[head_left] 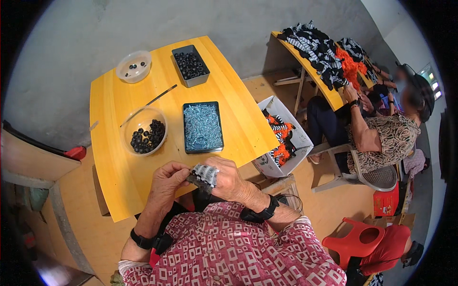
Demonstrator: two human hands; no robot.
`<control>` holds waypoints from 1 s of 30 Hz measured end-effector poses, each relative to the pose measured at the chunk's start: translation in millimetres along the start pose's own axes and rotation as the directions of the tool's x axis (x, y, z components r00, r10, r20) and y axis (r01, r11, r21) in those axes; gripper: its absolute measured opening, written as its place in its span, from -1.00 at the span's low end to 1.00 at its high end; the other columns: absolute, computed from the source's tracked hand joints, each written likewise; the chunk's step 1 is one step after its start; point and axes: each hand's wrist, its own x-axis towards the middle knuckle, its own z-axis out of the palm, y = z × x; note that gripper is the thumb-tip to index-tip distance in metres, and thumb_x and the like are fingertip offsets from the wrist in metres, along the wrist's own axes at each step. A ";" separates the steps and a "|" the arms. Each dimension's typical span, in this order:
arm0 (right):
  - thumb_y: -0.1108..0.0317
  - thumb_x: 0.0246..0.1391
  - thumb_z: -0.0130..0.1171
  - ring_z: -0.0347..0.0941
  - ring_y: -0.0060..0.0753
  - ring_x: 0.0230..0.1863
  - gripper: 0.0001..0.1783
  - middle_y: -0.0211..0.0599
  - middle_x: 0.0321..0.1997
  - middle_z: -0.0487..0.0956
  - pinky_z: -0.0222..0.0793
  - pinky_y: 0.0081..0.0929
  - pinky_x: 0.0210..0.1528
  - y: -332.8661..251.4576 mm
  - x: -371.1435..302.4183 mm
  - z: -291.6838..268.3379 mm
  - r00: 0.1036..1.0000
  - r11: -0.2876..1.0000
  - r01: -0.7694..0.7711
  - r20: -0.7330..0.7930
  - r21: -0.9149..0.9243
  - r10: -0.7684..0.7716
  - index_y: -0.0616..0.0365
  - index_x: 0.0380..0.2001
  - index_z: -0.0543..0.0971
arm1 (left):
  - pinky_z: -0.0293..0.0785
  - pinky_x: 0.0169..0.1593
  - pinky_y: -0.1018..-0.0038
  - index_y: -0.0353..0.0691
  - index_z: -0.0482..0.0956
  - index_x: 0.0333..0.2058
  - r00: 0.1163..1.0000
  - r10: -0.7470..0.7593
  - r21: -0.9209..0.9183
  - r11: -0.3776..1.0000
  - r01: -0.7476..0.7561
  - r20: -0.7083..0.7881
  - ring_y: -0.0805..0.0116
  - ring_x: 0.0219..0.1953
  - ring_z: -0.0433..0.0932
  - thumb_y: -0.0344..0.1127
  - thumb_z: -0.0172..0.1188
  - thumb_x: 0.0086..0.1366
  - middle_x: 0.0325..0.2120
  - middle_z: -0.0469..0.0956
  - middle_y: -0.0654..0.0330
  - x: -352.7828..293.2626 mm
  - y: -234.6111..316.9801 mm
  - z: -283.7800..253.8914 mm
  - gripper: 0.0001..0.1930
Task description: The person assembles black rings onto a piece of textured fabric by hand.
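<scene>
Between my hands, just off the table's near edge, is a small piece of black-and-white striped fabric (206,173) with a dark, thin-looking lower part. My left hand (168,185) pinches its left side between thumb and fingertips. The right side is held by my right hand (230,182), whose fingers curl around it and are partly hidden. Beyond my hands stands a black tray (185,148) filled with teal-blue glittery bits. To its left sits a clear round bowl (162,118) of black beads, with a thin dark stick (162,94) reaching over its rim.
On the yellow table (238,109), a grey tray (196,82) of black beads and a whitish tub (139,75) with several beads stand farther back. A white box (299,157) of striped and orange fabric stands right. Beyond it, a seated person (386,138) works at another table (305,69).
</scene>
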 end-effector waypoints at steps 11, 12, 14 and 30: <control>0.58 -0.49 0.19 0.47 0.05 -0.28 -0.72 -0.01 -0.32 0.50 0.41 -0.21 -0.24 2.3 -9.3 9.3 0.990 0.989 -0.143 0.001 0.046 0.143 0.37 -0.51 0.48 | 0.43 -0.39 0.74 -0.22 0.54 -0.28 0.995 -0.094 -0.130 0.988 0.088 -0.042 0.63 -0.42 0.48 -0.37 0.19 0.20 -0.38 0.54 0.33 -3.0 -6.6 2.2 -0.88; 0.58 -0.49 0.19 0.47 0.05 -0.28 -0.72 -0.01 -0.32 0.50 0.41 -0.21 -0.24 3.3 -9.3 10.8 0.989 0.989 -0.145 -0.006 0.036 0.145 0.37 -0.51 0.48 | 0.43 -0.40 0.75 -0.22 0.54 -0.26 0.991 -0.112 -0.144 0.985 0.100 -0.078 0.63 -0.42 0.47 -0.37 0.18 0.20 -0.39 0.54 0.34 -4.8 -2.6 7.5 -0.86; 0.58 -0.48 0.18 0.47 0.05 -0.28 -0.72 -0.02 -0.32 0.51 0.41 -0.20 -0.23 8.9 -12.5 13.7 0.998 0.998 -0.052 -0.037 0.033 0.053 0.36 -0.50 0.48 | 0.42 -0.40 0.75 -0.23 0.54 -0.23 0.992 -0.102 -0.164 0.983 0.089 -0.074 0.63 -0.43 0.47 -0.36 0.18 0.21 -0.40 0.53 0.35 -3.1 -7.9 2.4 -0.84; 0.53 -0.47 0.17 0.43 0.01 -0.28 -0.67 -0.05 -0.34 0.48 0.37 -0.24 -0.20 11.6 -19.5 16.0 0.997 0.994 -0.073 0.018 -0.081 0.075 0.41 -0.45 0.50 | 0.41 -0.25 0.64 -0.24 0.51 -0.22 0.973 -0.193 -0.087 0.979 0.183 -0.127 0.59 -0.30 0.45 -0.28 0.13 0.25 -0.34 0.51 0.32 4.9 -12.9 3.7 -0.81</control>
